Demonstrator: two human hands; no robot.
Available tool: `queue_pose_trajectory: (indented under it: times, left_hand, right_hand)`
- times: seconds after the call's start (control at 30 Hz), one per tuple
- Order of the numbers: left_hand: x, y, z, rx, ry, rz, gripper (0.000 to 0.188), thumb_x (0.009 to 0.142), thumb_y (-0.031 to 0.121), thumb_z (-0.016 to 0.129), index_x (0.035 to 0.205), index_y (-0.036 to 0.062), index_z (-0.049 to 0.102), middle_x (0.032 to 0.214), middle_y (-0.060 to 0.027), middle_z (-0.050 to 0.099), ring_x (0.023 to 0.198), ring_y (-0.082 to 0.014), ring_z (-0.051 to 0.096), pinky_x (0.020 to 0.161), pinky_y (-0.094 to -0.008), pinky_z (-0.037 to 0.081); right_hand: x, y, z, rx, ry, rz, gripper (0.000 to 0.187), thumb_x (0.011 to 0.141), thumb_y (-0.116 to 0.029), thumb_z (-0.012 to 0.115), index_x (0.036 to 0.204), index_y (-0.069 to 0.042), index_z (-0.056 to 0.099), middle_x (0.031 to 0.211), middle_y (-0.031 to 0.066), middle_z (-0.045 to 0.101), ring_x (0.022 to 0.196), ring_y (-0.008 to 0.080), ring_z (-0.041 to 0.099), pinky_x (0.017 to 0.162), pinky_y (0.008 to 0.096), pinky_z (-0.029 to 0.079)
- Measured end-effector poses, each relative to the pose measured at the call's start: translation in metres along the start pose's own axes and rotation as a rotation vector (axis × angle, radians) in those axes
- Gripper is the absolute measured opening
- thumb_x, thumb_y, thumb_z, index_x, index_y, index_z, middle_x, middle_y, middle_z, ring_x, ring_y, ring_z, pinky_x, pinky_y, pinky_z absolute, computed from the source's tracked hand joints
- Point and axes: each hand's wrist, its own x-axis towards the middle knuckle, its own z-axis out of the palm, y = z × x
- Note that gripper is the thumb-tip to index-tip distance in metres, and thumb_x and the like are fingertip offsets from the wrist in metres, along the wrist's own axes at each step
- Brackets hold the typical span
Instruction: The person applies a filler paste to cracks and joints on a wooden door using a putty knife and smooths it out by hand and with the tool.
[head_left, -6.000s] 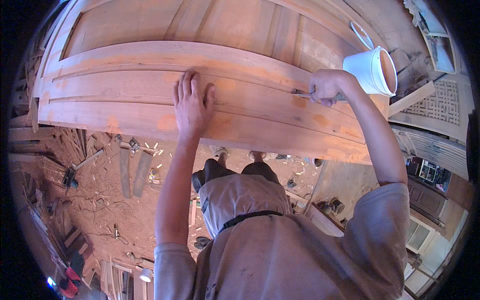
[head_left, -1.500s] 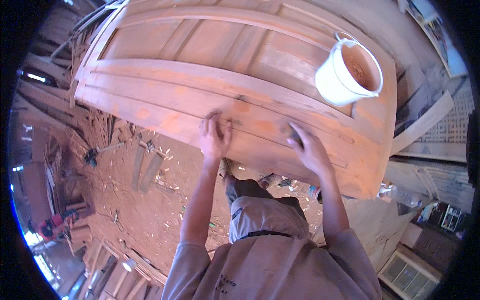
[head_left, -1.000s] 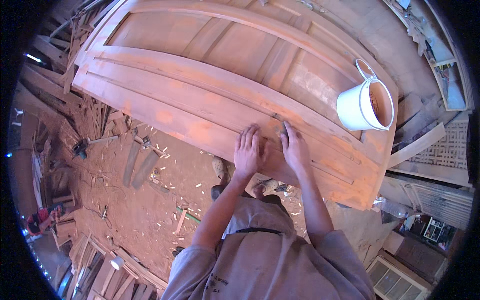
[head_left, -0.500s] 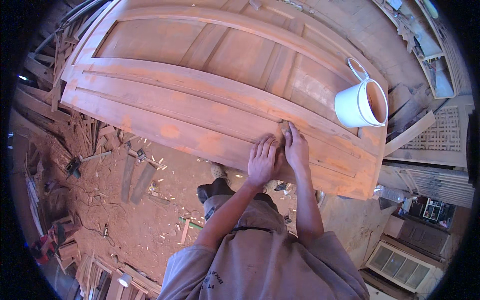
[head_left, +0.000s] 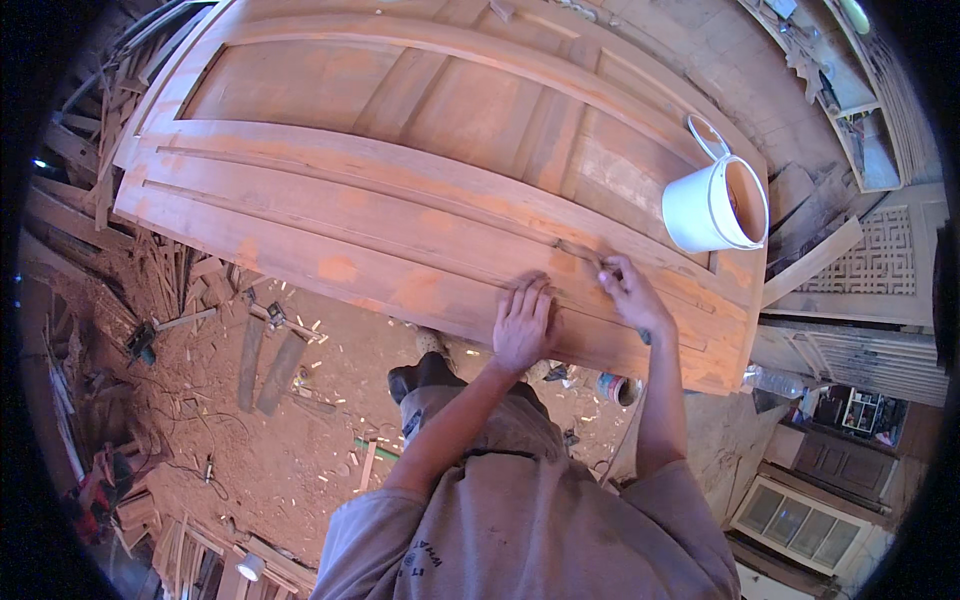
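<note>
A large panelled wooden door (head_left: 400,240), reddish brown with orange patches, lies flat in front of me. My left hand (head_left: 524,322) rests palm down on its near rail, fingers extended, holding nothing. To its right, my right hand (head_left: 637,296) is closed, thumb and fingers pinched near a long groove. A slim hand tool with a dark end (head_left: 645,337) shows below the palm; the fingers cover most of it. Just left of the fingertips a thin brown piece (head_left: 578,250) lies along the groove, its kind unclear.
A white bucket (head_left: 695,210) with reddish-brown contents stands on the door's right side, its lid (head_left: 707,138) beside it. Offcuts (head_left: 265,360) and shavings litter the floor. A tin (head_left: 615,388) and a plastic bottle (head_left: 773,381) are near the door's front right edge.
My right hand has moved right, away from my left hand, and turned, uncovering the thin brown piece. My left hand stays in nearly the same place.
</note>
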Motion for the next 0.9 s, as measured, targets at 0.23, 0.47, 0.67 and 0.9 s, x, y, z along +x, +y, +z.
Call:
queue_pose_trajectory:
  times: [0.23,0.47,0.67,0.9]
  left_hand:
    - [-0.001,0.001,0.008,0.059,0.026,-0.011,0.033,0.087,0.024,0.066,0.116,0.0082,0.06,0.131,-0.0091,0.057,0.128,-0.0258,0.05,0.106,-0.0453,0.035]
    - [-0.007,0.0,0.003,0.137,-0.051,-0.033,0.039,0.094,0.032,0.058,0.124,0.0084,0.056,0.14,-0.0074,0.051,0.134,-0.0239,0.045,0.108,-0.0451,0.035]
    - [-0.006,0.005,0.004,0.061,-0.036,-0.071,0.037,0.091,0.03,0.06,0.121,0.0088,0.056,0.14,-0.0069,0.051,0.134,-0.0243,0.045,0.108,-0.0475,0.033]
    - [-0.007,0.001,0.007,0.112,-0.016,-0.035,0.037,0.093,0.031,0.06,0.121,0.0071,0.056,0.135,-0.0102,0.053,0.133,-0.0251,0.046,0.107,-0.0457,0.035]
  right_hand:
    - [0.043,-0.035,-0.034,-0.665,-0.216,-0.332,0.019,0.096,-0.021,0.049,0.101,-0.01,0.063,0.09,0.0173,0.068,0.082,0.0385,0.065,0.075,0.048,0.051]
    - [0.054,-0.072,-0.021,-0.975,-0.277,-0.314,0.022,0.093,-0.02,0.049,0.098,-0.015,0.07,0.104,0.0161,0.07,0.102,0.0355,0.066,0.082,0.0519,0.052]
    - [0.075,-0.091,0.001,-1.198,-0.339,-0.351,0.025,0.086,-0.007,0.054,0.102,-0.009,0.073,0.108,0.0163,0.071,0.106,0.0352,0.067,0.082,0.0486,0.054]
    - [0.09,-0.124,0.02,-1.329,-0.468,-0.225,0.021,0.084,-0.004,0.059,0.097,-0.002,0.075,0.112,0.018,0.071,0.107,0.0332,0.068,0.082,0.0465,0.056]
